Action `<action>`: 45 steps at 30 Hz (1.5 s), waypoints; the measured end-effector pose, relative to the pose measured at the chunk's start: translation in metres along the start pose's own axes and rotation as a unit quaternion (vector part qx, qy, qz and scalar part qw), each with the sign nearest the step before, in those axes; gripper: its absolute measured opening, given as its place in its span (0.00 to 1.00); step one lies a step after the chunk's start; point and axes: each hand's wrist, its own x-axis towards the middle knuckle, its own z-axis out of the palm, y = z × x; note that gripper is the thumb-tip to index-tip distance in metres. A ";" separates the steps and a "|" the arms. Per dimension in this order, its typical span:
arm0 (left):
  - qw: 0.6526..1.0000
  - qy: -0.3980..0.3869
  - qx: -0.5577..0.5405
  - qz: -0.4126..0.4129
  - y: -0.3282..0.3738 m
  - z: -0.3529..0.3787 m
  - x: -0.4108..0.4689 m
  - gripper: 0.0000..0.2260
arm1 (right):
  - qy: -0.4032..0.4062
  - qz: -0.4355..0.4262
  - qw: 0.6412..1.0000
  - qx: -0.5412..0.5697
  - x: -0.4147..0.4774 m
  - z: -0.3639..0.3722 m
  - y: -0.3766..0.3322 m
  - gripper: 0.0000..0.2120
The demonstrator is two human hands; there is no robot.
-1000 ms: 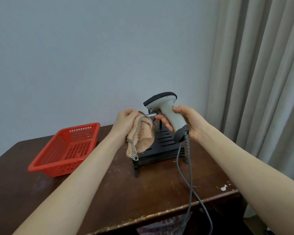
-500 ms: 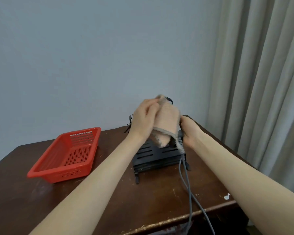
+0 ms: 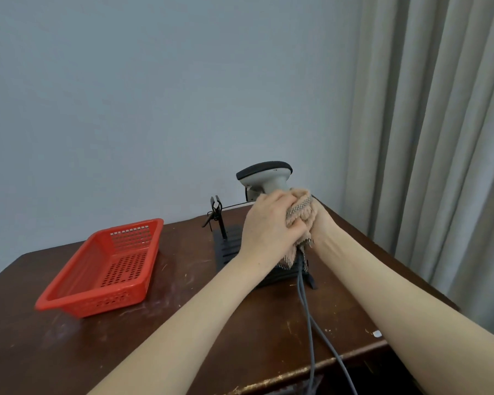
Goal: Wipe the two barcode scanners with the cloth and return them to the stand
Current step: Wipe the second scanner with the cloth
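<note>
A grey barcode scanner (image 3: 265, 176) with a black top stands upright above the black slotted stand (image 3: 231, 246). My left hand (image 3: 267, 220) presses a beige cloth (image 3: 301, 215) around the scanner's handle. My right hand (image 3: 322, 220) grips the handle from the right, mostly hidden behind the cloth. Two grey cables (image 3: 311, 323) hang from the handle down over the table's front edge. A second scanner is not visible.
A red perforated basket (image 3: 103, 266) sits on the left of the dark wooden table (image 3: 183, 323). A thin black clip arm (image 3: 215, 212) rises at the stand's back. Grey curtains (image 3: 439, 138) hang on the right, a plain wall behind.
My left hand brought the cloth from the left over the scanner's head, then slid it down onto the handle, so the head shows again. My right hand kept its hold.
</note>
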 end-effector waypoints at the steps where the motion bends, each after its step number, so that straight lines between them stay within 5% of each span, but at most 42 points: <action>1: 1.000 -0.006 -0.021 0.010 0.000 0.000 -0.004 0.13 | -0.012 0.009 1.000 -0.006 0.002 -0.001 0.001 0.09; 3: 0.999 -0.016 -0.046 0.013 -0.005 0.000 -0.004 0.14 | -0.018 0.032 0.999 -0.016 0.003 -0.003 0.000 0.15; 5: 0.999 -0.011 -0.050 0.002 -0.012 -0.002 0.004 0.14 | -0.022 0.019 1.000 -0.005 0.001 -0.002 0.000 0.04; 7: 0.999 0.008 -0.030 -0.008 -0.016 -0.008 0.014 0.13 | -0.006 -0.004 0.999 -0.045 0.001 0.004 0.001 0.08; 11: 0.997 0.026 0.073 -0.025 -0.022 -0.016 0.028 0.16 | 0.003 0.003 0.996 -0.086 0.006 0.014 0.006 0.30; 14: 0.999 0.014 0.043 -0.018 -0.017 -0.014 0.025 0.18 | 0.029 -0.021 0.992 -0.125 0.002 0.017 0.001 0.09; 17: 1.000 0.009 0.015 0.014 -0.009 -0.008 0.012 0.16 | 0.004 -0.059 0.994 -0.087 0.005 0.011 -0.002 0.21; 21: 0.996 -0.010 -0.060 0.070 -0.007 -0.003 -0.007 0.14 | -0.042 0.028 0.999 0.011 -0.008 0.021 -0.010 0.33; 26: 0.999 0.038 -0.012 0.016 -0.019 -0.008 0.013 0.16 | 0.011 -0.047 0.991 -0.121 -0.005 0.019 -0.012 0.20; 32: 0.997 0.079 -0.001 -0.014 -0.022 -0.007 0.016 0.17 | -0.013 -0.035 0.988 -0.153 0.001 0.015 -0.007 0.24; 36: 0.995 0.050 -0.068 0.058 -0.006 0.000 -0.007 0.14 | -0.055 -0.001 0.998 -0.016 -0.008 0.013 -0.010 0.38; 41: 0.995 0.039 -0.048 0.083 -0.006 0.002 -0.005 0.12 | -0.038 0.011 0.999 -0.001 -0.009 0.014 -0.007 0.28; 45: 0.998 0.063 0.001 0.003 -0.015 -0.010 0.019 0.19 | 0.025 -0.087 0.976 -0.200 -0.008 0.017 -0.011 0.22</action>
